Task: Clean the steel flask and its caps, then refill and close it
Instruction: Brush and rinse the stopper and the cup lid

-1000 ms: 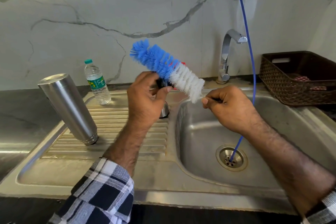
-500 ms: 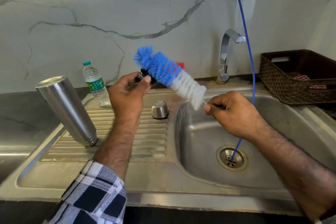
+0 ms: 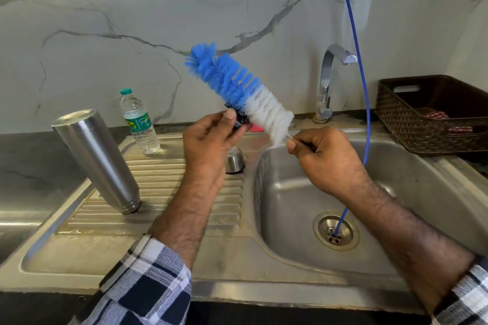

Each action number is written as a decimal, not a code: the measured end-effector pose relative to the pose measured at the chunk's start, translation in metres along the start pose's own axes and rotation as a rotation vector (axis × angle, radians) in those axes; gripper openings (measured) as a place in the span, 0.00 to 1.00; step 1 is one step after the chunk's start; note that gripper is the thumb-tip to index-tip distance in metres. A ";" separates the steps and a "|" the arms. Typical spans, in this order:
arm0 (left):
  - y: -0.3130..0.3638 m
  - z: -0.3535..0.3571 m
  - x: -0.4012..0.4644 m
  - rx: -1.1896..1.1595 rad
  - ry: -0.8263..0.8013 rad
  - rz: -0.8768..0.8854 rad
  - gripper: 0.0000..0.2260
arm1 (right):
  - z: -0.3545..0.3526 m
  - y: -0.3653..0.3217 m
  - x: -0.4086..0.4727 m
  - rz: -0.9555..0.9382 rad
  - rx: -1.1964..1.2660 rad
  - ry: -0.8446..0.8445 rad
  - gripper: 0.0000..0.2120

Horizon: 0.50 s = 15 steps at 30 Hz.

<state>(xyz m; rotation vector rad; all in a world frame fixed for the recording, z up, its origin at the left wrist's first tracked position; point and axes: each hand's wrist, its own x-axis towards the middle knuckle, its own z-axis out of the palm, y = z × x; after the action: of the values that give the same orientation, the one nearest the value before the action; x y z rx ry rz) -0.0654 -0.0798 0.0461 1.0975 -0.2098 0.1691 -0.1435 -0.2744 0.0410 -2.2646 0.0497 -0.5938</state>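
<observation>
Overhead, bottle brush [image 3: 239, 88] slanting up-left; flask [image 3: 99, 161] inverted

Steel flask [image 3: 99, 159] stands inverted, tilted, on the drainboard; steel cap [image 3: 235, 161] nearby; black cap [image 3: 239, 121] against the brush.

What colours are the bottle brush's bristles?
Blue at the tip, white near the handle, on the bottle brush; head view.

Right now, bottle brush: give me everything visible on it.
The brush has a thick bristle head, blue on the far half and white on the near half, on a thin twisted-wire stem. It is held in the air over the sink's left rim, tilted, blue tip up-left. The right hand pinches the stem just below the bristles. The left hand holds a small black cap against the bristles.
</observation>
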 end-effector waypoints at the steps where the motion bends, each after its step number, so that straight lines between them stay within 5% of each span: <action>1: 0.002 -0.001 0.001 -0.045 0.021 -0.024 0.04 | -0.001 0.002 0.000 -0.004 -0.005 -0.011 0.14; 5: 0.022 -0.018 0.017 -0.350 0.071 -0.126 0.06 | -0.009 0.014 -0.007 0.035 -0.024 -0.103 0.14; 10: 0.004 0.006 -0.003 -0.087 -0.089 -0.062 0.06 | 0.005 0.005 0.000 0.002 0.015 -0.047 0.15; 15: 0.016 -0.016 0.015 -0.316 -0.043 -0.122 0.09 | -0.010 0.011 -0.007 0.085 0.255 -0.140 0.12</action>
<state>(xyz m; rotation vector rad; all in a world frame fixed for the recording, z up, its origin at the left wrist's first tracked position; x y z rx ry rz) -0.0534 -0.0578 0.0570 0.7966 -0.1997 0.0013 -0.1520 -0.2873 0.0368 -2.0393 0.0001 -0.3727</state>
